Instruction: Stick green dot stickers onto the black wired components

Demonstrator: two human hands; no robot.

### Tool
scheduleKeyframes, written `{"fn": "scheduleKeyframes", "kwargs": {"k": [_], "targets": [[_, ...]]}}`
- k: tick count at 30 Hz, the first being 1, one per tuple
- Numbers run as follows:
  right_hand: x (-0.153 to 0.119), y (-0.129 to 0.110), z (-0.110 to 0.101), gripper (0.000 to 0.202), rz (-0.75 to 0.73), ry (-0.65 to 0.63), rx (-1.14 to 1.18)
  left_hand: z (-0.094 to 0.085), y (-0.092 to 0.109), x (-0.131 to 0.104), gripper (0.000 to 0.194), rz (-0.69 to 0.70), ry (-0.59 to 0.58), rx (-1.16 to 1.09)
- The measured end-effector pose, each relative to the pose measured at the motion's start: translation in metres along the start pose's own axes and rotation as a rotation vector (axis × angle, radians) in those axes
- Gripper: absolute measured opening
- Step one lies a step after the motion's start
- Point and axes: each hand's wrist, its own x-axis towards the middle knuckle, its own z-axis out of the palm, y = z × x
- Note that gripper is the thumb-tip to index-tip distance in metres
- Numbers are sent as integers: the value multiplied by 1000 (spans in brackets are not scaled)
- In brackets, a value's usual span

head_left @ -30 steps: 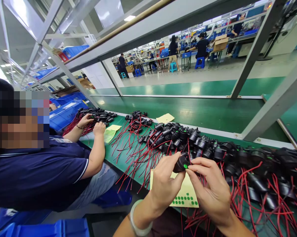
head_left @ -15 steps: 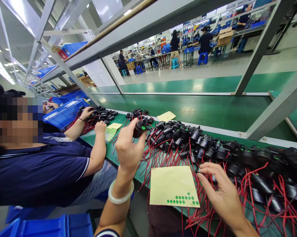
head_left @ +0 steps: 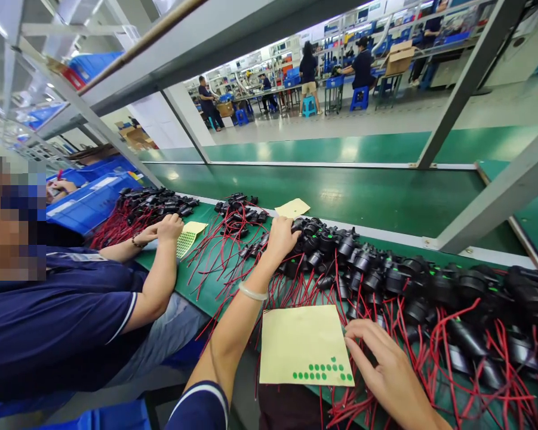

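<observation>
My left hand (head_left: 283,239) reaches out over the far left part of a pile of black cylindrical parts (head_left: 358,257) with red wires; its fingers bend down at the parts, and what they hold is hidden. Green dots mark several of the parts. My right hand (head_left: 380,358) is beside the right edge of a yellow sheet (head_left: 302,337), thumb and fingers apart at the base, the tips near the sheet's edge. Rows of green round stickers show on the lower right of that sheet. Red wires (head_left: 353,412) hang below my right hand.
At the left a co-worker's hands (head_left: 168,227) are by another sticker sheet (head_left: 190,239) and a second pile of parts (head_left: 147,206). A small yellow sheet (head_left: 292,208) lies behind the pile. Metal posts (head_left: 457,89) rise beyond the bench.
My left hand has moved away from me and down to the pile; the black part with a green dot no longer shows in it. My right hand has shifted slightly down.
</observation>
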Motion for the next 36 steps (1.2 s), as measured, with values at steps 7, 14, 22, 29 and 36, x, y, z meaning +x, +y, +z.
{"fn": "scheduleKeyframes", "kwargs": {"k": [7, 14, 22, 29, 36], "targets": [[-10, 5, 1, 8, 10, -57, -27, -30, 6, -73, 33, 131, 76, -179], [-25, 6, 4, 10, 2, -185, -41, -31, 30, -223, 51, 398, -222, -447], [-39, 9, 20, 23, -62, -303, -140, 5, 37, -265, 66, 303, -295, -376], [-41, 12, 21, 25, -57, -303, -179, -26, 57, -280, 22, -115, -205, -783], [-37, 6, 30, 34, -86, -315, -111, -31, 80, -317, 52, -1241, -509, -1608]]}}
